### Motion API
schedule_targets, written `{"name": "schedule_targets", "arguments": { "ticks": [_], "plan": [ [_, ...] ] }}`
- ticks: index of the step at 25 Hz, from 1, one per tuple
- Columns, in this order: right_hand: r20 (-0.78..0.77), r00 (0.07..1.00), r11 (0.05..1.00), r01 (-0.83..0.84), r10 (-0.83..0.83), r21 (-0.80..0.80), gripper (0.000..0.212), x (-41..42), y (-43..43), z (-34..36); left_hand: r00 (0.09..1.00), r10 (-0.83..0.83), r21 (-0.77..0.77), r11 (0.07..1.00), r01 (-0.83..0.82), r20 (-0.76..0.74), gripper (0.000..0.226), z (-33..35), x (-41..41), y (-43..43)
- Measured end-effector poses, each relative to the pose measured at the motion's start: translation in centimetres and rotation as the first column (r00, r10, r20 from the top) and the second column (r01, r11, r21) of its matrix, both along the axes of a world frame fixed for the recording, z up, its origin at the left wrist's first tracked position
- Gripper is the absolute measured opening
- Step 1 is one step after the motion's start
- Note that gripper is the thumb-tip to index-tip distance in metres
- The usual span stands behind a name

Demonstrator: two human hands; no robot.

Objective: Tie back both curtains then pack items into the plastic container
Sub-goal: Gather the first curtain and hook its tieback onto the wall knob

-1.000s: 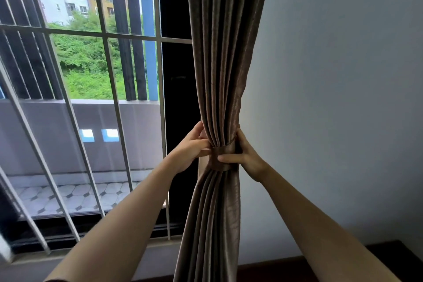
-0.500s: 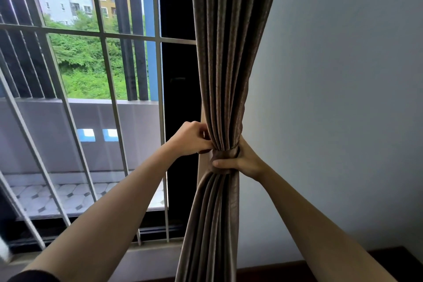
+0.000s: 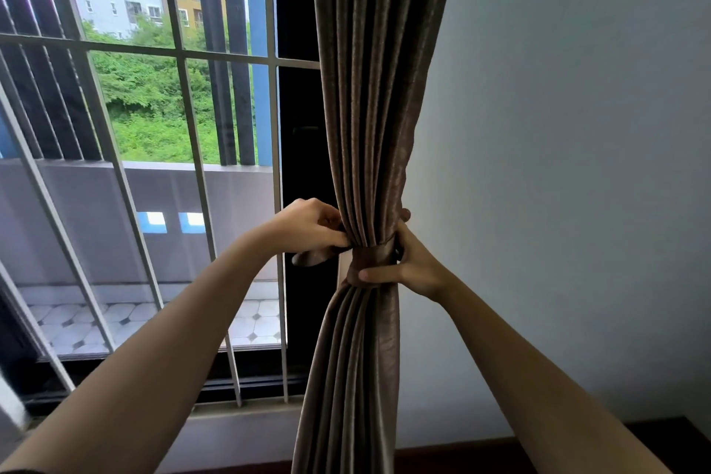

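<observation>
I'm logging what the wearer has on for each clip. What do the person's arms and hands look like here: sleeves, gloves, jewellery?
Both forearms are bare, with no sleeve in sight except a thin dark edge of cloth at the bottom left corner. The left hand and right hand wear no gloves. No rings, watch or bracelet show on the visible parts.

Grip: left hand (image 3: 307, 227) and right hand (image 3: 408, 265) closed on the curtain (image 3: 369, 88).
Window ledge (image 3: 246, 414): pale, well below the grip and to its left; curtain folds hang past its right end.
Dark wooden surface (image 3: 654, 435): far below-right of the grip, against the wall (image 3: 577, 165).
Balcony floor (image 3: 77, 323): tiled, outside, below-left.
</observation>
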State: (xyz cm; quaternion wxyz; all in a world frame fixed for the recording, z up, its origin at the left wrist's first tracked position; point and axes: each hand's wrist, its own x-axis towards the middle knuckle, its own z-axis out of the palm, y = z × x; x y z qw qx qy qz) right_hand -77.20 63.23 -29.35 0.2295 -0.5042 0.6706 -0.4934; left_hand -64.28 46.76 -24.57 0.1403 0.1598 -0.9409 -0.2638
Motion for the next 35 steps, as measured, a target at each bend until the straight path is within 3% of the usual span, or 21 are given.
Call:
{"name": "schedule_targets", "arguments": {
  "ticks": [2, 5, 8, 10, 11, 12, 13, 14, 15, 16, 18, 21, 23, 24, 28, 32, 35],
  "plan": [
    [-0.002, 1.0, 1.0, -0.009, 0.009, 0.019, 0.08, -0.1, 0.0, 0.0, 0.993, 0.112, -0.134, 0.985, -0.105, 0.044, 0.03, 0.4, 0.1, -0.5],
    [-0.015, 1.0, 0.999, -0.013, 0.014, 0.032, 0.07, -0.6, 0.1, 0.0, 0.95, 0.258, -0.423, 0.891, -0.165, 0.175, 0.039, 1.2, 0.3, -0.8],
    [0.001, 1.0, 1.0, -0.01, 0.01, 0.014, 0.066, -0.8, 0.0, -0.1, 0.945, 0.247, -0.428, 0.893, -0.137, 0.213, 0.037, 1.7, 0.5, -0.4],
    [0.022, 1.0, 1.0, 0.003, -0.003, -0.012, 0.07, -0.7, -0.2, -0.3, 0.972, 0.158, -0.259, 0.96, -0.11, 0.174, 0.028, 1.0, 0.8, -0.2],
    [0.034, 0.999, 1.0, 0.016, -0.015, -0.027, 0.071, -0.6, -0.3, -0.4, 0.988, 0.081, -0.045, 0.996, -0.075, 0.129, 0.02, 0.3, 1.0, -0.1],
    [0.048, 0.999, 0.999, 0.027, -0.025, -0.04, 0.071, -0.4, -0.4, -0.5, 0.998, 0.01, 0.263, 0.965, -0.025, 0.059, 0.014, -0.2, 1.4, -0.1],
    [0.057, 0.998, 0.998, 0.037, -0.034, -0.047, 0.07, -0.3, -0.5, -0.7, 0.999, -0.022, 0.555, 0.831, 0.035, -0.029, 0.012, -0.7, 1.6, -0.1],
    [0.067, 0.997, 0.998, 0.042, -0.038, -0.054, 0.068, -0.2, -0.5, -0.7, 0.996, 0.003, 0.743, 0.666, 0.063, -0.088, 0.013, -1.1, 1.5, -0.3],
    [0.071, 0.997, 0.997, 0.046, -0.042, -0.059, 0.066, -0.1, -0.6, -0.7, 0.994, 0.056, 0.826, 0.562, 0.044, -0.091, 0.02, -1.5, 1.2, -0.7],
    [0.073, 0.996, 0.997, 0.049, -0.044, -0.066, 0.065, -0.1, -0.6, -0.6, 0.994, 0.092, 0.839, 0.544, -0.005, -0.054, 0.028, -1.6, 0.8, -1.0],
    [0.07, 0.997, 0.996, 0.045, -0.039, -0.076, 0.063, -0.3, -0.7, -0.4, 0.994, 0.112, 0.698, 0.712, -0.078, -0.003, 0.03, -1.9, -0.2, -1.2],
    [0.032, 0.998, 0.997, 0.05, -0.049, -0.058, 0.07, -0.5, -0.8, -0.2, 0.985, 0.123, 0.268, 0.96, -0.087, -0.121, 0.021, -2.2, -1.4, -1.5],
    [-0.032, 0.998, 0.998, 0.057, -0.058, -0.028, 0.081, -0.7, -0.7, -0.2, 0.966, 0.088, -0.097, 0.989, -0.114, -0.241, 0.025, -1.9, -1.8, -1.8],
    [-0.057, 0.997, 0.998, 0.056, -0.056, -0.017, 0.087, -0.7, -0.7, -0.1, 0.962, 0.057, -0.193, 0.975, -0.111, -0.266, 0.03, -1.6, -1.8, -1.7],
    [-0.091, 0.993, 0.997, 0.072, -0.074, -0.024, 0.089, -0.5, -1.2, 0.2, 0.973, 0.031, -0.068, 0.997, -0.047, -0.228, 0.014, -0.9, -1.6, -1.0],
    [-0.072, 0.992, 0.994, 0.097, -0.1, -0.044, 0.083, -0.9, -1.9, 0.3, 0.948, 0.071, -0.089, 0.991, -0.103, -0.31, 0.006, -1.7, -2.7, -0.8],
    [-0.023, 0.995, 0.995, 0.093, -0.094, -0.035, 0.072, -2.2, -1.7, -0.1, 0.94, 0.052, 0.014, 0.999, -0.05, -0.336, 0.024, -3.0, -4.2, -0.3]
  ]
}}
